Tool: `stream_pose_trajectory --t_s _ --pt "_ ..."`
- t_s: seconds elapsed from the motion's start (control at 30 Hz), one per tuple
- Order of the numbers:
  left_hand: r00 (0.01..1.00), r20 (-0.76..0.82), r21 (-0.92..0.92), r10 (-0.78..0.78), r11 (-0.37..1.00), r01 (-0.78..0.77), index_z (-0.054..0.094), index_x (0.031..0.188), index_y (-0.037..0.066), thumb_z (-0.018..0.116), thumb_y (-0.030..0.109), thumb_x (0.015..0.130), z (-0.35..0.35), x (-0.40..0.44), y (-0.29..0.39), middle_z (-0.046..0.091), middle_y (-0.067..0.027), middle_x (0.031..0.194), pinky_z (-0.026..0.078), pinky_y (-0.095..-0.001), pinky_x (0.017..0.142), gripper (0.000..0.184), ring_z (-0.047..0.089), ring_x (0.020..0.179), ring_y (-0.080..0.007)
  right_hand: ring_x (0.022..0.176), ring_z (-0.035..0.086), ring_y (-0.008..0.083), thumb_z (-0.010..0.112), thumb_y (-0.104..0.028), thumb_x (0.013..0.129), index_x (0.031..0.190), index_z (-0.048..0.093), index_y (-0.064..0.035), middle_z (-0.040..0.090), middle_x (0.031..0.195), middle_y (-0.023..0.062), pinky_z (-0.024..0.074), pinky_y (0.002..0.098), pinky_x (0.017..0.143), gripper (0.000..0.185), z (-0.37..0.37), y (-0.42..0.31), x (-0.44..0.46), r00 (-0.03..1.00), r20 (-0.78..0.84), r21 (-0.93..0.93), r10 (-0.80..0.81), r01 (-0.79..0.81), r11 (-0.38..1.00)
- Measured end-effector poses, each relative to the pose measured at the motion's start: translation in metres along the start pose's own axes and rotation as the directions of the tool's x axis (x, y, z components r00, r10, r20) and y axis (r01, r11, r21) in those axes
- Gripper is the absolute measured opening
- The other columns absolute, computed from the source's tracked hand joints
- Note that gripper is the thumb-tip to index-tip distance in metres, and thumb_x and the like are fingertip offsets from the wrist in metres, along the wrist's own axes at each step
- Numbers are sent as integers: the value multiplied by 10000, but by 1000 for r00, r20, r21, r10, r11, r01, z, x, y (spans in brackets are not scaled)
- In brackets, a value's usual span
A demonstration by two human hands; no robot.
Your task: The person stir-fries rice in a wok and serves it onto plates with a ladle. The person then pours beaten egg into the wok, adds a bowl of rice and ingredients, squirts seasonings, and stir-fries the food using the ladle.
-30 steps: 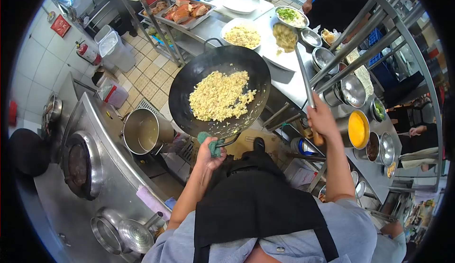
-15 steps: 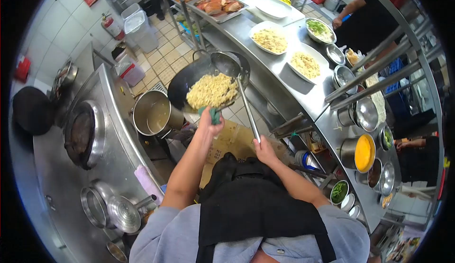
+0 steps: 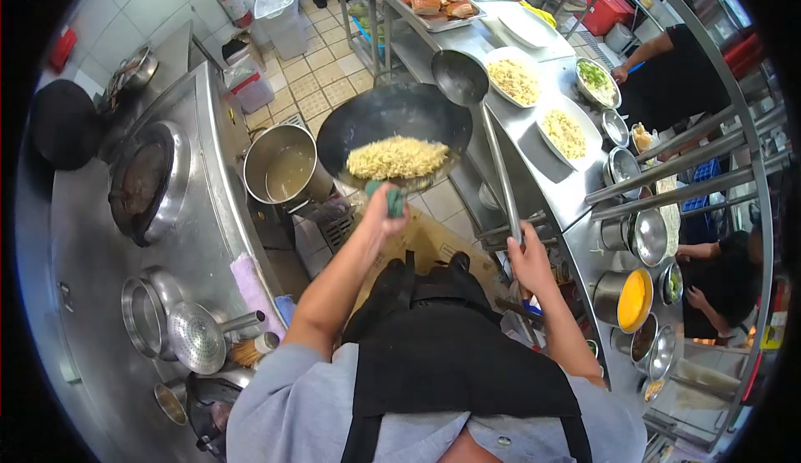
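Observation:
My left hand (image 3: 388, 211) is closed round a green cloth (image 3: 395, 200) at the near rim of a dark wok (image 3: 388, 117). The wok hangs tilted toward me over the floor. A mass of yellowish food, probably fried rice (image 3: 396, 158), lies along its near side. In my right hand (image 3: 531, 260) is the long handle of a ladle (image 3: 499, 158). Its dark bowl is raised beside the wok's far right rim, near an oval dish (image 3: 492, 69) of similar food. A second filled dish (image 3: 591, 148) stands closer to me on the steel counter.
Left of the wok stands a deep pot (image 3: 250, 181) of cloudy liquid. The steel stove (image 3: 196, 238) runs along my left, with a perforated strainer (image 3: 194, 338). Metal rails (image 3: 676, 186) and bowls line the right counter. Two people in dark clothes (image 3: 667, 79) are beyond it.
The ladle has come up out of the wok and over to the right. The wok is tipped more toward me, with the food gathered at its near side. My view has shifted slightly.

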State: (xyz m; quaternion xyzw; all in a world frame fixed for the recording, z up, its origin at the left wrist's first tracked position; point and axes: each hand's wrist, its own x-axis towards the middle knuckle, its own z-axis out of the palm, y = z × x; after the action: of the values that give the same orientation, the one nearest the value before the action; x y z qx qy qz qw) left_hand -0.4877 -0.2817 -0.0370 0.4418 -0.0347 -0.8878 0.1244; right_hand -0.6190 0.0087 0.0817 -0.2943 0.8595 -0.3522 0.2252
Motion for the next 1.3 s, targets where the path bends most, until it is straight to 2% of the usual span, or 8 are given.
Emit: stream_pose_trajectory --t_s 0.13,0.27,0.33,0.47,0.53,0.87,1.1,1.3 --pt "996 87 -42 29 999 -25 535 875 141 579 224 886 -16 4 -4 559 -25 710 470 -318 494 95 568 609 -170 517 529 154 502 -131 964 1424 359 -69 523 628 79 448 329 524 486 4 -32 4 1000 4 76 -21 20 997" --pt "939 88 258 332 903 -344 545 1050 93 593 152 854 -69 -38 -87 582 -58 891 520 -367 626 210 599 752 -190 558 558 166 487 -134 966 1456 309 -80 551 728 111 482 357 537 524 72 -10 0 989 -21 -237 -146 136 962" --pt "900 79 371 429 825 -426 555 1051 81 581 130 852 -92 -16 -99 578 -58 888 531 -388 665 207 603 770 -201 517 511 139 465 -140 978 1447 312 -51 529 743 61 468 312 487 501 80 -65 -6 898 375 364 228 -369 855" --pt "993 13 281 121 952 -120 543 830 126 579 166 831 -62 -7 -40 567 -24 738 487 -344 543 54 577 630 -185 516 436 48 456 -142 998 1243 473 -18 487 749 25 404 211 435 275 105 -39 46 644 765 644 -13 -765 -8" --pt "996 -83 209 -20 977 38 531 769 152 568 236 870 -60 6 -20 528 4 642 431 -303 477 137 518 534 -159 521 426 28 463 -145 1002 1173 502 -34 478 766 23 392 193 432 208 103 -28 47 547 833 532 -77 -832 -158" --pt "980 -95 249 -173 949 192 507 911 96 573 253 875 -71 -50 -50 522 -52 719 420 -299 474 173 523 571 -167 508 376 19 441 -134 1005 1368 390 -33 418 766 7 349 167 414 381 8 1 -58 675 735 638 -67 -722 -268" --pt "990 35 371 -140 921 117 520 925 140 565 262 873 -11 -82 -48 539 -52 751 412 -292 497 140 525 586 -173 467 364 -9 438 -161 1001 1356 410 -58 417 716 -13 311 143 362 371 -101 -41 -87 913 388 921 124 -378 -99" --pt "987 71 364 -142 925 106 543 856 103 562 252 859 16 -68 -48 545 -58 682 396 -276 506 150 510 574 -158 470 416 96 483 -162 982 1460 290 -61 492 743 18 396 259 440 525 -87 -12 -46 887 -123 684 444 -249 686"
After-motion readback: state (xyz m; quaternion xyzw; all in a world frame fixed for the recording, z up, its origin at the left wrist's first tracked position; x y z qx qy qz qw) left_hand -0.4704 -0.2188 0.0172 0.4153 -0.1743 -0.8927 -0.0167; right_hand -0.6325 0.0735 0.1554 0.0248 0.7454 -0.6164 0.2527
